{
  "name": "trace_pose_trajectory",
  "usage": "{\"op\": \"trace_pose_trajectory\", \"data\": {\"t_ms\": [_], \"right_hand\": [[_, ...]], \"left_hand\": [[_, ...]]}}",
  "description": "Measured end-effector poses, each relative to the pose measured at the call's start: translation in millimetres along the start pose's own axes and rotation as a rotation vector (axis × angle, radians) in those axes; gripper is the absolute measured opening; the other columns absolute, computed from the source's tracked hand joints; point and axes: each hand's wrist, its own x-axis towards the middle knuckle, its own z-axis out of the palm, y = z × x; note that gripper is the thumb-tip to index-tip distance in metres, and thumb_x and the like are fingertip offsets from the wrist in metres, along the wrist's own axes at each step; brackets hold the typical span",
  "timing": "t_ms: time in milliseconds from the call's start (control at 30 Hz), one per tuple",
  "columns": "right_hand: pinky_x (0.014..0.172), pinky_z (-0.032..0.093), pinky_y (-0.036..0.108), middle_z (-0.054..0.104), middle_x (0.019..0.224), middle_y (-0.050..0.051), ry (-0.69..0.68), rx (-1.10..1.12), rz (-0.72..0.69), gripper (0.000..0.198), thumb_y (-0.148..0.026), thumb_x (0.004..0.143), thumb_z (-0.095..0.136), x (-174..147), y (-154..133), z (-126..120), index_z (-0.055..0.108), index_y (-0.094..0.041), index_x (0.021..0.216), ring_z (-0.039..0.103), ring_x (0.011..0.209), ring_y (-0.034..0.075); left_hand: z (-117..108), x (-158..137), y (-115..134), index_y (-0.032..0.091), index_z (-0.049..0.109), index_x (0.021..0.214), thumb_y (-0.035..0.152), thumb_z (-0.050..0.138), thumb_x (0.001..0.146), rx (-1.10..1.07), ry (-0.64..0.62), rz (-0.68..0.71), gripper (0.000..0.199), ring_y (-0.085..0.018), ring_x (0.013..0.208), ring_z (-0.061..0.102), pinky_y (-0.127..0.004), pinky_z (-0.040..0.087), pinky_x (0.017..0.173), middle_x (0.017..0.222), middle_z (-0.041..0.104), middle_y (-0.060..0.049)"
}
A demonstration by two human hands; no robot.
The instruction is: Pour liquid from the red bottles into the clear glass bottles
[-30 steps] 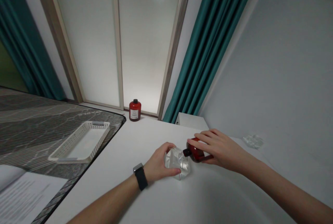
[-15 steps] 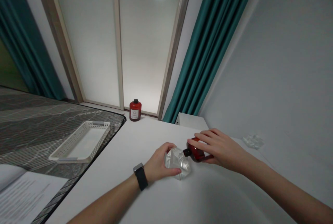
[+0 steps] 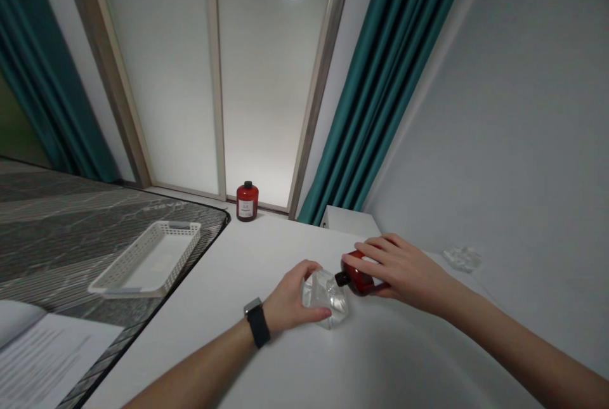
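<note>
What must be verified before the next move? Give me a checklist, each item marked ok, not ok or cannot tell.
1. Left hand has hold of the clear container: ok.
2. Right hand has hold of the tilted red bottle: ok.
3. Black top of that bottle points toward the clear container: ok.
4. Liquid passing between the two: cannot tell; too small to make out.
5. White table dry around the container: cannot tell; a clear liquid might not show.
6. Second red bottle upright and away from both hands: ok.
</note>
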Motion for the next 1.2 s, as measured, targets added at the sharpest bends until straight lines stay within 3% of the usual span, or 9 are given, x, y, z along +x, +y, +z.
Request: {"op": "trace_pose_trajectory", "data": {"t_ms": [1200], "right_hand": [[0.086,0.044,0.041,0.067,0.123,0.008,0.006,-0.048,-0.024,0.067,-0.035,0.076,0.082,2.2,-0.9,-5.9,0.050,-0.029,0.135,0.061,0.107,0.029]], "left_hand": [[-0.1,-0.4,-2.2,0.019,0.053,0.114,0.040,0.081,0.067,0.030,-0.010,-0.005,0.059,-0.025,0.098,0.058,-0.038,0.048,0.089,0.108,0.062,-0.006]]}}
